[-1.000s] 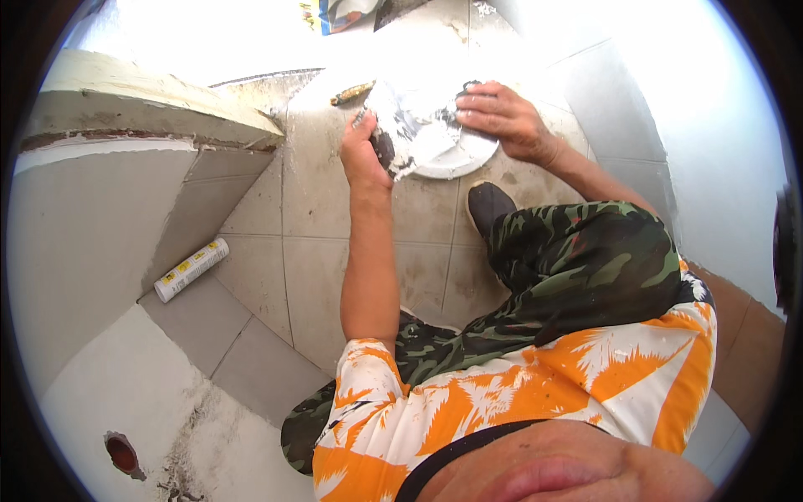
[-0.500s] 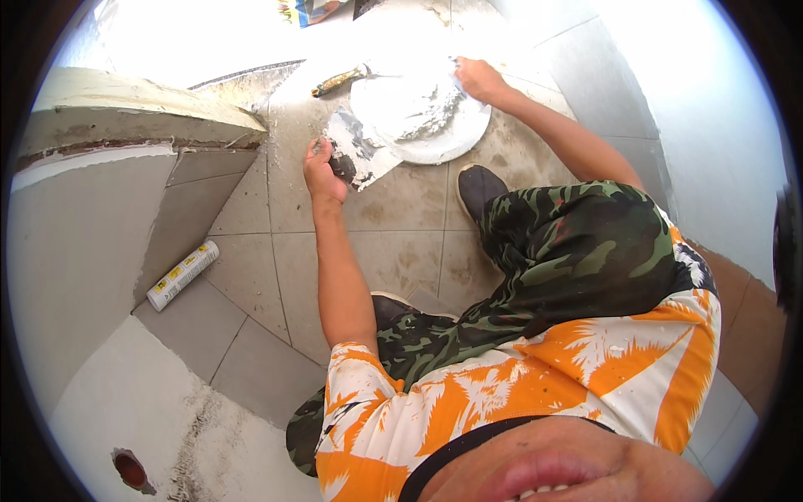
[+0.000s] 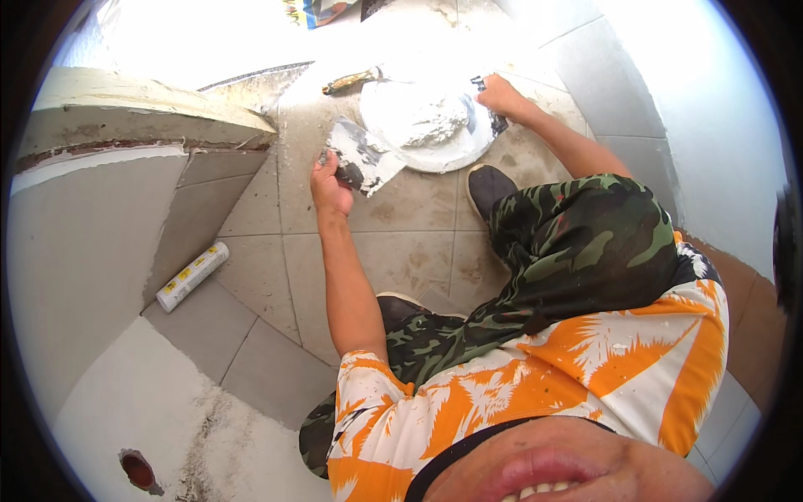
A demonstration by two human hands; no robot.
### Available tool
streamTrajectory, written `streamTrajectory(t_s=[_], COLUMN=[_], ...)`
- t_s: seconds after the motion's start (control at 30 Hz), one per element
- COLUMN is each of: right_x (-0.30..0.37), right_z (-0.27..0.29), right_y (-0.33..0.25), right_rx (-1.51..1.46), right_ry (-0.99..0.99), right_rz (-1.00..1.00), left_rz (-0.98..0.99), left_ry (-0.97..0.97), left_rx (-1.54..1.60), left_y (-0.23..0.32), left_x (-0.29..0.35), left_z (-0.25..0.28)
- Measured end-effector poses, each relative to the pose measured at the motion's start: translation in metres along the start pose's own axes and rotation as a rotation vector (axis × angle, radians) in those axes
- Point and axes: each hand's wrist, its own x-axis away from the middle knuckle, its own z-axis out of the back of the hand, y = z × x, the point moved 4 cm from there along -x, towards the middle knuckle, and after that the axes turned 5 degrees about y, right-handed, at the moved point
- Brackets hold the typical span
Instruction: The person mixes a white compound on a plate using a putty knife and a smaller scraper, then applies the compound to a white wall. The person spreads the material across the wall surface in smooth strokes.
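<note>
My left hand [image 3: 333, 191] is closed on a wide putty knife [image 3: 374, 159], its flat blade smeared with white paste and reaching over the near left rim of a round white tub [image 3: 443, 163]. White putty [image 3: 435, 125] is heaped inside the tub. At the tub's right side, my right hand [image 3: 504, 99] grips a dark-edged scraper [image 3: 483, 121]; its grey blade shows over the tub's right part, and glare washes out some of it. Left of the tub's far rim lies another tool with a yellow and black handle [image 3: 351, 81], held by neither hand.
A white cartridge tube with yellow marks [image 3: 192, 278] lies on the tiled floor along the left wall. A ledge [image 3: 142, 125] juts in from the left. My dark shoe [image 3: 491, 191] stands close to the tub. A colourful bag [image 3: 328, 12] is at the far edge.
My right hand has shifted right and slightly nearer, and its scraper now shows at the tub's right side. The left putty knife has tilted a little. The whole view has shifted slightly.
</note>
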Motion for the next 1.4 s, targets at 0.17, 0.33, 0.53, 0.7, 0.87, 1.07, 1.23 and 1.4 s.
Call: streamTrajectory(t_s=[0.17, 0.33, 0.53, 0.7, 0.87, 1.07, 1.23, 1.4], right_x=[-0.003, -0.003, 0.044, 0.089, 0.130, 0.129, 0.116, 0.100], right_z=[-0.008, -0.035, 0.029, 0.080, 0.066, 0.072, 0.093, 0.086], right_y=[0.022, 0.030, -0.034, -0.062, -0.069, -0.085, -0.072, -0.111], right_rx=[-0.271, -0.469, -0.345, -0.431, -0.512, 0.105, 0.091, -0.241], right_ry=[-0.245, -0.412, -0.394, -0.011, 0.254, 0.595, 0.567, 0.422], right_rz=[-0.326, -0.364, 0.092, 0.511, 0.850, 1.129, 1.061, 0.984], left_rz=[0.149, 0.223, 0.101, 0.089, 0.096, 0.051, -0.026, -0.103], left_ry=[0.023, -0.033, -0.018, 0.047, -0.076, 0.009, -0.059, -0.100], left_rx=[-0.057, 0.026, 0.108, 0.064, 0.198, 0.124, 0.108, -0.045], left_y=[-0.034, -0.053, -0.012, -0.047, -0.043, -0.016, 0.003, 0.022], left_x=[0.001, -0.018, -0.007, -0.030, 0.010, 0.021, 0.017, 0.023], left_z=[-0.006, 0.011, -0.006, -0.067, -0.176, -0.170, -0.159, -0.167])
